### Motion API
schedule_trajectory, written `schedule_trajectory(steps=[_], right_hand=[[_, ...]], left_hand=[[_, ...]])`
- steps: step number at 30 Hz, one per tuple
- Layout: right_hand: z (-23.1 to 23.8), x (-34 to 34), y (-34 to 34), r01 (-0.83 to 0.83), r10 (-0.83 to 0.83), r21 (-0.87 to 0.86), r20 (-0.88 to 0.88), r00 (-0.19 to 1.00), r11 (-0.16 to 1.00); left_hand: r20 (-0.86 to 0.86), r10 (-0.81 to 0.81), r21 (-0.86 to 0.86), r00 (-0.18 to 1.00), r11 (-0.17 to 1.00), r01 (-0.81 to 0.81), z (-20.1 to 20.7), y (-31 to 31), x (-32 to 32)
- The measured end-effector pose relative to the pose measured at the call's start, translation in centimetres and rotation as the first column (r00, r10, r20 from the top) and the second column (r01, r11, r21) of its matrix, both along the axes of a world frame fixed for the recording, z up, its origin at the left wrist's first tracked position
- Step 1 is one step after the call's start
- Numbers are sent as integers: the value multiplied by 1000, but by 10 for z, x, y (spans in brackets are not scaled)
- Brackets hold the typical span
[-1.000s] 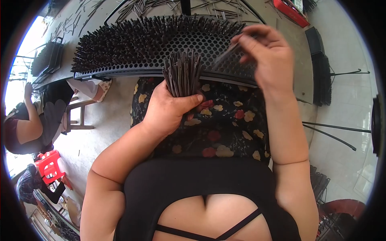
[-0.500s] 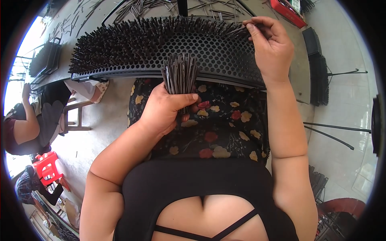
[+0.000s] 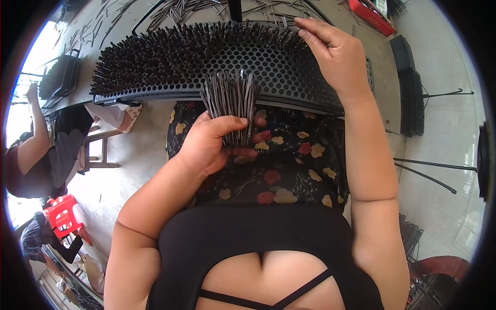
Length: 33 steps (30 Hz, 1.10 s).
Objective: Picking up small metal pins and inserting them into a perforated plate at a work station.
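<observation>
My left hand (image 3: 204, 142) is wrapped round an upright bundle of thin dark strips (image 3: 230, 98), whose tops fan out over the near edge of a black perforated panel (image 3: 281, 75). Many short dark strips (image 3: 150, 59) stand up from the panel's holes, densely on the left and in a band along the far edge. At the far right of the panel, my right hand (image 3: 338, 59) has its thumb and forefinger brought together beside the last standing strips. What lies between those fingertips, if anything, is too small to make out. Bare holes show across the panel's middle and right.
Loose strips (image 3: 191, 10) litter the table beyond the panel. A red box (image 3: 369, 15) lies at the far right, with black bristly panels (image 3: 411, 98) beside the table. To the left, another person (image 3: 31, 160) sits near a wooden stool (image 3: 103, 147) and a red plastic stool (image 3: 64, 214).
My right hand has shifted left along the panel's far edge, and the strips that showed at its fingertips are now hidden. In my left hand the bundle has spread wider as the fingers loosened.
</observation>
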State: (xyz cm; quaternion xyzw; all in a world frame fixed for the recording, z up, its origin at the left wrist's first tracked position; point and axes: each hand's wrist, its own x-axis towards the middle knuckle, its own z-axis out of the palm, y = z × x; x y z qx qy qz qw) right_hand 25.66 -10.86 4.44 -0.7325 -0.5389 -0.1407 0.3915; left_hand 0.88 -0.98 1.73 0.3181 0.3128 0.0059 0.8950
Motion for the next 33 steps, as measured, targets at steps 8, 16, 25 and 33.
schedule_trajectory(steps=[8, 16, 25, 33], right_hand=[[-2, -40, -15, 105, -61, 122, -323, 944, 987], [2, -91, -28, -207, 132, 59, -923, 361, 977], [10, -51, -37, 47, 234, 298, -828, 511, 953], [-11, 14, -38, 17, 179, 413, -430, 885, 911]], left_hand=[[-14, 28, 172, 1000, 985, -25, -15, 0, -2], [124, -36, 158, 992, 987, 16, 7, -6, 9], [7, -79, 201, 997, 977, 76, 6, -1, 13], [-106, -52, 150, 993, 986, 67, 2, -6, 16]])
